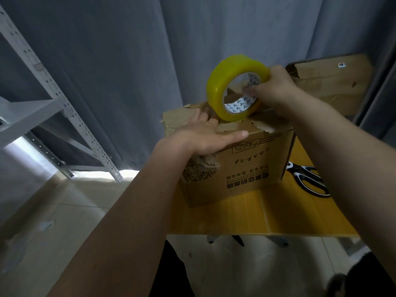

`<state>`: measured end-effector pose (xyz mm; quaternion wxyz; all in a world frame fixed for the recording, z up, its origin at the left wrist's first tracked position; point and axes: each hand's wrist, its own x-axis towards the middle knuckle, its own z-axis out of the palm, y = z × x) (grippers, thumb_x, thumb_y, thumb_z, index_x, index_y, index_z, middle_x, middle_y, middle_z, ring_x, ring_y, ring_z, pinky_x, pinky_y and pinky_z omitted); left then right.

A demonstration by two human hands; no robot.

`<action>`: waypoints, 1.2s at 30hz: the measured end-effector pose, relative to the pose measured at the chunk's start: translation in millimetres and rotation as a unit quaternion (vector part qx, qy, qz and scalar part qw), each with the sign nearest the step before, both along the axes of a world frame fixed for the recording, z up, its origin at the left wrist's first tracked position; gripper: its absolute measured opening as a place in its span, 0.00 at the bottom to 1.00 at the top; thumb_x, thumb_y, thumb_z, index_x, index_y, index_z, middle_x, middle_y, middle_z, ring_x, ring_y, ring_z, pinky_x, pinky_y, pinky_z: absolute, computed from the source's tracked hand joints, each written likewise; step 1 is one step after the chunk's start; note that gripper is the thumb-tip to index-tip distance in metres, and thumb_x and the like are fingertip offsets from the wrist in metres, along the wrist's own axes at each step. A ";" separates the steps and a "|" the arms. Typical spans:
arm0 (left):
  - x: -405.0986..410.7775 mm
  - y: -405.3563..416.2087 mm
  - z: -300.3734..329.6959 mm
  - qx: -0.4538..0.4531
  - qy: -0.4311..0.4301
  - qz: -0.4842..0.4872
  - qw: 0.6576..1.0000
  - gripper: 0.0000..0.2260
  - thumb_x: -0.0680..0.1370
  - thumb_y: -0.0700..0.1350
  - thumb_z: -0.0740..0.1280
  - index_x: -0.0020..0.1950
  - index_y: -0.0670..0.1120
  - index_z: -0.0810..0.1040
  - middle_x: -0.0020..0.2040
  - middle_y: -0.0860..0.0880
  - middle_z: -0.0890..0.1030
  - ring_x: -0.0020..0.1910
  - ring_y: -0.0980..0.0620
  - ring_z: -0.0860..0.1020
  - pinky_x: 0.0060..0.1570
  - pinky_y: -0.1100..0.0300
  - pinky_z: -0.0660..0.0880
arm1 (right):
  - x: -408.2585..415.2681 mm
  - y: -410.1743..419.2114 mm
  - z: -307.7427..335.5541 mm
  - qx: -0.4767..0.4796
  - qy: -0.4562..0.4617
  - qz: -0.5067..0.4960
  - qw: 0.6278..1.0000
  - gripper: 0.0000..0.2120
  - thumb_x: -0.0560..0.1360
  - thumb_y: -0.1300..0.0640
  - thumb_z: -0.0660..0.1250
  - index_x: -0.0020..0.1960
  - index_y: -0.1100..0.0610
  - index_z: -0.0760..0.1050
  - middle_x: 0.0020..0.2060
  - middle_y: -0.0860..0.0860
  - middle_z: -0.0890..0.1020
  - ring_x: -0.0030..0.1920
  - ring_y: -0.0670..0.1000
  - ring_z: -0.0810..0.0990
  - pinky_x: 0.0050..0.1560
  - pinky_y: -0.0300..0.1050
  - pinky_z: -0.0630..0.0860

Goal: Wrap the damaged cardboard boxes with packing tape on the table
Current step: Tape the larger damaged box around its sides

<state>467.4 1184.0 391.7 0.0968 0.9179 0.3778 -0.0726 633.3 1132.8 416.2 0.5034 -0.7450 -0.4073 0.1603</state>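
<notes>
On box [246, 168], unreadable printed characters

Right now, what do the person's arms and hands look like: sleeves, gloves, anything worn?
Both forearms are bare as far as the frame shows: no sleeves visible. The left hand and right hand wear no gloves, and no rings, watch or wristbands are visible. Dark clothing shows below, between the arms.

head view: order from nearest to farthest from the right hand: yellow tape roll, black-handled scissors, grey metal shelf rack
1. Yellow tape roll: gripped in the right hand, on top of the torn cardboard box.
2. Black-handled scissors: lower right, lying on the yellow table.
3. Grey metal shelf rack: far left, standing on the floor.
</notes>
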 end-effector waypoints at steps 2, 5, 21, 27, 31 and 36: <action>-0.5 -0.2 -0.3 -0.004 0.000 -0.001 1.000 0.49 0.67 0.78 0.49 0.80 0.52 0.43 0.80 0.50 0.37 0.78 0.49 0.36 0.76 0.43 0.43 | 3.7 3.0 -1.9 0.002 -0.004 -0.006 1.000 0.20 0.74 0.58 0.71 0.64 0.62 0.73 0.57 0.57 0.79 0.57 0.56 0.79 0.60 0.53 0.76; -1.1 -1.3 -0.3 -0.004 0.007 0.006 1.000 0.51 0.66 0.79 0.49 0.80 0.51 0.41 0.80 0.49 0.38 0.78 0.49 0.37 0.76 0.46 0.41 | 15.0 5.5 -2.4 -0.005 -0.026 -0.030 0.999 0.22 0.75 0.56 0.70 0.67 0.60 0.70 0.61 0.58 0.77 0.60 0.58 0.77 0.61 0.54 0.75; 1.9 -5.6 1.5 -0.013 0.017 0.025 0.999 0.46 0.66 0.79 0.52 0.78 0.62 0.42 0.80 0.48 0.38 0.78 0.48 0.36 0.75 0.45 0.40 | 20.1 -1.6 -11.0 0.044 -0.064 -0.078 0.994 0.17 0.77 0.46 0.65 0.56 0.59 0.79 0.52 0.57 0.82 0.54 0.57 0.79 0.53 0.50 0.75; -0.5 -5.8 -1.1 -0.010 0.002 0.030 1.000 0.46 0.66 0.79 0.53 0.77 0.63 0.39 0.80 0.47 0.38 0.78 0.47 0.36 0.75 0.45 0.41 | 23.4 1.1 -7.4 0.097 -0.081 -0.047 0.991 0.14 0.79 0.50 0.64 0.60 0.56 0.77 0.53 0.53 0.81 0.56 0.54 0.79 0.57 0.48 0.74; 0.2 -5.5 -1.1 -0.020 -0.002 0.040 0.999 0.49 0.62 0.80 0.52 0.77 0.64 0.38 0.80 0.47 0.39 0.78 0.48 0.37 0.74 0.46 0.40 | 49.1 -10.6 -6.0 0.112 -0.055 -0.106 0.987 0.14 0.79 0.51 0.64 0.61 0.55 0.76 0.52 0.50 0.80 0.54 0.50 0.79 0.53 0.43 0.73; 0.6 -5.3 -0.5 -0.018 0.005 0.040 0.999 0.53 0.55 0.81 0.48 0.77 0.64 0.38 0.80 0.48 0.38 0.78 0.48 0.37 0.74 0.46 0.41 | 54.6 -13.4 -15.5 0.121 0.012 -0.127 0.984 0.18 0.74 0.49 0.71 0.59 0.57 0.76 0.53 0.53 0.81 0.54 0.55 0.80 0.56 0.53 0.77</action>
